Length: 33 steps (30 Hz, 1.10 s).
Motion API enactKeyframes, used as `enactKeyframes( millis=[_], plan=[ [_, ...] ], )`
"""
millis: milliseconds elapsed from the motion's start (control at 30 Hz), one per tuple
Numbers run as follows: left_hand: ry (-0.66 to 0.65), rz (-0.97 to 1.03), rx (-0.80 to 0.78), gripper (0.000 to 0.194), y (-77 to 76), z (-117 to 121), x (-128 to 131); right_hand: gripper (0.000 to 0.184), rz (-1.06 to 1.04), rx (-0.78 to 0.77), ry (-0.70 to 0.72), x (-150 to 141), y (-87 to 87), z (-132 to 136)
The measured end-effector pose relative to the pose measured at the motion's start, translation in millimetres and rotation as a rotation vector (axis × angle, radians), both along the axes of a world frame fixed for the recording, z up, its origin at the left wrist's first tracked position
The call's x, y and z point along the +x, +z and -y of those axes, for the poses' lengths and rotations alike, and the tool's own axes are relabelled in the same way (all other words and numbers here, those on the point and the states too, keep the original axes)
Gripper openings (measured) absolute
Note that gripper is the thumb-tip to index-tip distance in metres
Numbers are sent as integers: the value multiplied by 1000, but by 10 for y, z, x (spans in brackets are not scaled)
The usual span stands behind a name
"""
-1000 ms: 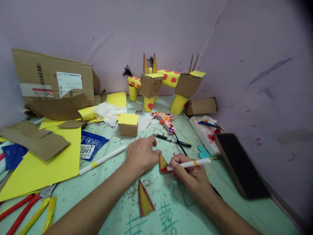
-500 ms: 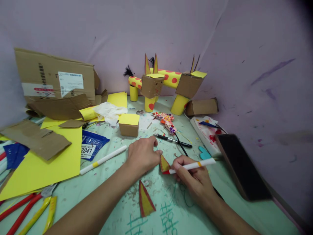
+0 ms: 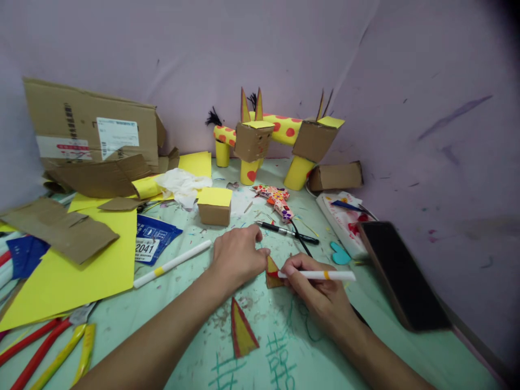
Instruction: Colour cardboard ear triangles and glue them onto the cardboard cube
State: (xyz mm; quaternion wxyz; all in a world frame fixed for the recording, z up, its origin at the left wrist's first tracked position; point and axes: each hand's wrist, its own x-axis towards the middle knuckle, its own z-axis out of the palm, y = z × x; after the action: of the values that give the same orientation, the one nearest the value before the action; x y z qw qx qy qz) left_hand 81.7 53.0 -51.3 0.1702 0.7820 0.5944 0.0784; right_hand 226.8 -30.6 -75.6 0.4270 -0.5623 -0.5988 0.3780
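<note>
My right hand grips a white marker with a yellow band, its red tip on the yellow face of a small cardboard triangle. The triangle has a reddish edge and lies on the table. At its pointed end, my left hand rests on the table, fingers curled, pinning the tip with the thumb side. A second triangle, yellow with a dark red border, lies apart between my forearms. The marker's cap, or another white marker with a yellow band, lies left of my left hand; I cannot tell which.
Behind stand two cardboard animals with spotted yellow bodies. A small box, a black pen and a flower-patterned glue gun lie ahead. On the right is a phone; on the left are yellow sheets, pliers and cardboard.
The marker tip has moved up from the triangle's lower edge to its middle, and the marker lies more level. My left hand has stayed in place.
</note>
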Motion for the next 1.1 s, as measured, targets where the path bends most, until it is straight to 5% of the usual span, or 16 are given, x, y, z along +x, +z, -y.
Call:
enactKeyframes(
  millis=[233,433,667,900,1100],
  plan=[
    [5,2,3,24,-6,-7,-3,24,-3,-39,23,34,1,42],
    [1,7,7,24,-8,-8,-8,25,-270,-3,-102,48,-63,32],
    [-2,13,11,23,-9,-7,-5,23,-25,-62,-9,33,-21,23],
    [1,24,18,23,-14,-14,-4,26,-330,-34,-110,75,-87,54],
    [5,45,16,23,-26,-21,-5,24,-51,-19,-32,17,-41,37]
  ],
)
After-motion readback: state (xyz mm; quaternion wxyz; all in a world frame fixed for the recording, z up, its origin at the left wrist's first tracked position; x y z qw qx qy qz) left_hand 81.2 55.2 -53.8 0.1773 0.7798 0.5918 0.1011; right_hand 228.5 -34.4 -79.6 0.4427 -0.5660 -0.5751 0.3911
